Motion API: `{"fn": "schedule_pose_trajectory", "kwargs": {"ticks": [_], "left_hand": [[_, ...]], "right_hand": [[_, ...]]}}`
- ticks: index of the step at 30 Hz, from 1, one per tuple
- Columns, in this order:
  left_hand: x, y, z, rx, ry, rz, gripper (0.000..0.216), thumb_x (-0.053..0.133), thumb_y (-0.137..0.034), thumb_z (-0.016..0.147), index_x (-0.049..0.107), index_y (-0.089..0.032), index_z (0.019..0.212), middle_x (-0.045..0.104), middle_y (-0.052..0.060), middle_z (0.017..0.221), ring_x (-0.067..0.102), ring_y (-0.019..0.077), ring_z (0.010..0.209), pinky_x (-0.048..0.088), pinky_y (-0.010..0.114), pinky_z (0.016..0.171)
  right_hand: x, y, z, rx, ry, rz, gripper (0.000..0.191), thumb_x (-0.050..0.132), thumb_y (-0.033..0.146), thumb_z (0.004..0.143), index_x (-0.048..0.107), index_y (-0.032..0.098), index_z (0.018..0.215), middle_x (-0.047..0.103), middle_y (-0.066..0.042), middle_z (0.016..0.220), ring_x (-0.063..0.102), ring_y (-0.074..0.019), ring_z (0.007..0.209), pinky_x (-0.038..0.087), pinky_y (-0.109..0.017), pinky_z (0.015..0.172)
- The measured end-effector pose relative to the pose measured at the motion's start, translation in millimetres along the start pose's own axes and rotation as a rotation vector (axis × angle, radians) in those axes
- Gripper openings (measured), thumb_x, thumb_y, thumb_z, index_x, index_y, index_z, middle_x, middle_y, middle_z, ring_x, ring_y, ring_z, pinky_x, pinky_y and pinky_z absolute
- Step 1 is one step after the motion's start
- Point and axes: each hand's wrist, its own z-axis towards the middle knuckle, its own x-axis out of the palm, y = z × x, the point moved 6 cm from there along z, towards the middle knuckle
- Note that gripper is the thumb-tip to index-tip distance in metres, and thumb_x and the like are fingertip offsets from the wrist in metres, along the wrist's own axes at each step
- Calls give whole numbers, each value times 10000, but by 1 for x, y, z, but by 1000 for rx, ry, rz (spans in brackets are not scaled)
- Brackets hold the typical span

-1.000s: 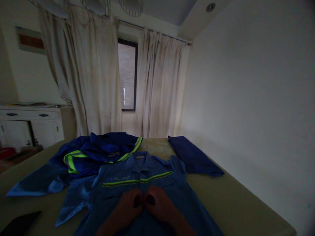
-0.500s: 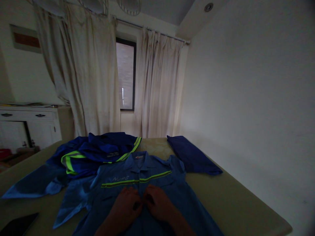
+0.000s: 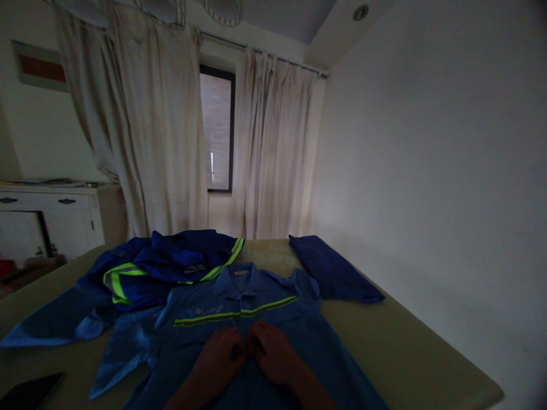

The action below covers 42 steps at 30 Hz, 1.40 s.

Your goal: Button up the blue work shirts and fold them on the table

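Note:
A blue work jacket (image 3: 200, 319) lies face up on the table, its collar pointing away from me and a yellow-green stripe crossing the chest. Both hands meet at its front placket, just below the stripe. My left hand (image 3: 224, 350) is closed, its fingers curled and pinching at the placket edge. My right hand (image 3: 271, 347) is closed against the other side of the same placket, fingertips almost touching the left ones. Whether a button sits between the fingers is too dark and small to tell.
Behind on the left is a heap of darker blue clothing (image 3: 171, 256) with yellow-green stripes. A folded navy garment (image 3: 333, 270) lies at the table's (image 3: 410, 347) right edge. A dark flat object (image 3: 32, 393) rests at the near left. A white cabinet (image 3: 77, 219) stands beyond.
Both hands stay at the placket, with only a slight shift of the left fingers. The whole view has moved a little; the clothes lie as before.

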Motion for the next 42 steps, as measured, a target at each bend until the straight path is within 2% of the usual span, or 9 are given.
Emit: {"fn": "schedule_pose_trajectory", "kwargs": {"ticks": [4,10,20,29,32,35,42], "left_hand": [[2,-1,1,-29,-5,-24,112,557,-223,876,665,-212,900,700,26,902,617,192,865,390,304,780],[-8,-11,-4,26,-94,-41,124,563,-286,904,661,-230,955,701,41,1015,615,221,993,401,340,900],[6,0,6,-28,-7,-98,97,548,-228,882,635,-210,922,690,39,955,615,205,910,413,315,824],[4,0,6,-59,7,-171,59,574,-182,829,601,-201,878,672,25,887,604,181,842,408,285,763],[1,-2,6,-71,-26,-185,46,573,-216,835,604,-203,866,668,19,855,599,180,804,410,285,736],[-5,-6,4,-39,-87,-201,123,574,-310,876,639,-209,903,679,25,891,604,188,826,423,297,761],[-3,-5,4,-71,-26,-170,126,568,-290,861,659,-213,902,697,24,912,614,198,877,421,307,801]], "right_hand": [[0,-1,1,20,-35,59,114,538,133,896,623,206,917,666,-40,972,630,-192,907,428,-279,792],[-7,1,1,48,-86,164,120,539,135,887,623,213,922,662,-28,966,623,-186,918,432,-279,819],[-5,-3,4,71,-112,200,107,558,140,870,627,217,895,659,-17,940,610,-184,892,418,-281,792],[-3,-8,5,104,-92,240,106,588,123,840,635,206,887,660,-9,903,600,-180,875,408,-274,783],[-6,-3,5,53,-103,243,123,571,105,853,626,205,901,654,-9,931,600,-176,899,414,-276,814],[-10,0,4,22,-115,229,138,562,96,858,625,208,909,652,-11,939,599,-178,902,416,-279,814],[-10,1,3,51,-100,213,123,574,118,861,643,207,910,675,-19,924,613,-186,885,430,-280,795]]}}
